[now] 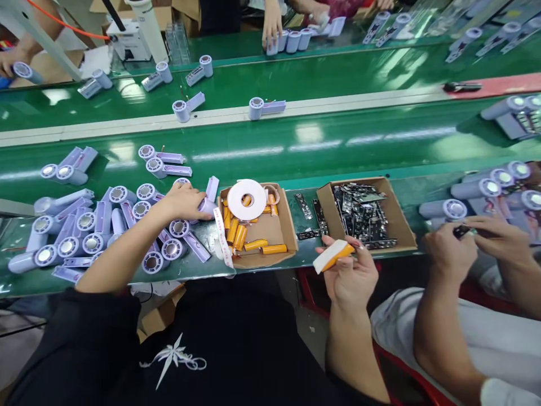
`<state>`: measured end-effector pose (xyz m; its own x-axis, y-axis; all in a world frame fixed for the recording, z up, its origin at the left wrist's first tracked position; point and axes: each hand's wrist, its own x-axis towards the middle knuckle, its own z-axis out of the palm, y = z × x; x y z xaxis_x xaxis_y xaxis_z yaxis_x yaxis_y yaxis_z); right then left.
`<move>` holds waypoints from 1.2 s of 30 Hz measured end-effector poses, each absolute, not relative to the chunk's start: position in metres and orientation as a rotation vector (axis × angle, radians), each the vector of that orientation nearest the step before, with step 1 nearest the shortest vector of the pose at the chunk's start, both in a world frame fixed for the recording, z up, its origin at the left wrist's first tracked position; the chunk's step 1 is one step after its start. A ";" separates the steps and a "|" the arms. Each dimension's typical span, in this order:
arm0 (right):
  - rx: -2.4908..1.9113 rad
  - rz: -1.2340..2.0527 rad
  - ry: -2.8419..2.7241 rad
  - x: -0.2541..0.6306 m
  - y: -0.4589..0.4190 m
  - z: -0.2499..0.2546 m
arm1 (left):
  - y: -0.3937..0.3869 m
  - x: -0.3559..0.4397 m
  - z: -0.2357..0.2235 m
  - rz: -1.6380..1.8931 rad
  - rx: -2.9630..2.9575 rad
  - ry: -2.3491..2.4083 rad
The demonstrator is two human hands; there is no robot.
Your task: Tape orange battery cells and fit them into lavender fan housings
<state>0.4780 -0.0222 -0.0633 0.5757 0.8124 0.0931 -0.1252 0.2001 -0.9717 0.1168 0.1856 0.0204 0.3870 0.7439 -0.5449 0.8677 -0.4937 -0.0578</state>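
Observation:
My left hand (183, 203) reaches over the pile on the left, its fingers closed around a light-purple plastic housing (207, 207) with a round head and an open, trough-like handle. Many similar purple housings (93, 242) lie under and beside that forearm. Nearer to me, my right hand (353, 279) holds an orange-wrapped battery (343, 252) with a white adhesive strip along one side. Between my hands stands a shallow cardboard box (270, 225) of orange batteries (239, 237), with a roll of white double-sided tape (247, 199) resting on top of them.
Right of that box, a second cardboard box (399, 217) is heaped with small circuit boards (366, 214); several loose boards (303, 206) lie alongside. A green conveyor belt (321, 138) runs beyond. A co-worker's hands (450, 251) work close on my right; other people's hands (273, 25) are across the line.

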 end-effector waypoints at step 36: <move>-1.772 0.234 -2.802 0.389 0.318 -0.056 | 0.391 0.233 -0.091 0.117 2.226 1.413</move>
<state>0.3893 0.3179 -0.0558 -0.4194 0.8790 -0.2268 0.9044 0.4261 -0.0214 0.2326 0.3909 -0.0912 0.4586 0.8685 -0.1880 0.8260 -0.3385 0.4508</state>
